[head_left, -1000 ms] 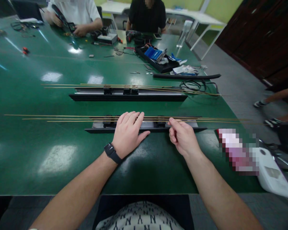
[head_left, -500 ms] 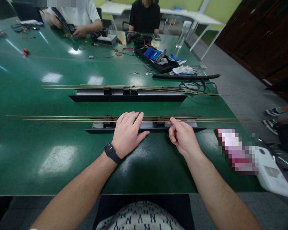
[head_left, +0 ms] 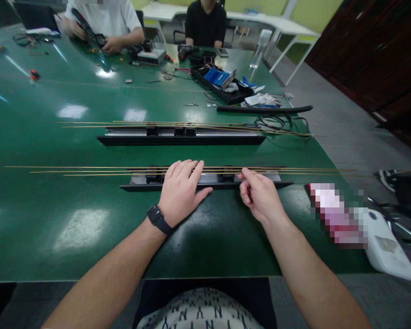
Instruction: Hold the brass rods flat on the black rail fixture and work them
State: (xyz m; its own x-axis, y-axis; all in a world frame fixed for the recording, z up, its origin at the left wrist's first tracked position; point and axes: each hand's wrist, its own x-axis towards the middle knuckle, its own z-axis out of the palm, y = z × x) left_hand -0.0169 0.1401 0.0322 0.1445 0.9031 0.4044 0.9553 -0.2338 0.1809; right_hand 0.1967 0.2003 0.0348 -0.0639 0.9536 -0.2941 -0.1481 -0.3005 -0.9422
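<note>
My left hand (head_left: 182, 185), with a dark watch on its wrist, lies flat across the nearer black-and-silver rail (head_left: 210, 178), fingers stretched out over several thin brass-coloured rods (head_left: 99, 172). These rods run lengthwise above the rail and stick out past both its ends. Further right, my right hand (head_left: 258, 192) is closed, its index finger and thumb pinched at a rod near the rail's right part. Its other fingers are curled in. Dark block-like clips (head_left: 227, 173) sit in the rail; my left hand hides part of its middle.
A second rail (head_left: 181, 140) with similar rods lies beyond. Behind it are a black strip (head_left: 264, 109), coiled cable (head_left: 272, 121), gloves (head_left: 263, 100) and a black tray (head_left: 231, 97). At right lie a blurred-out red-edged item (head_left: 335, 217) and a white object (head_left: 390, 246). Two people sit opposite.
Both hands keep their places on the rail and rods. The whole view has shifted slightly. At the right edge, a bystander's legs and shoes have shifted.
</note>
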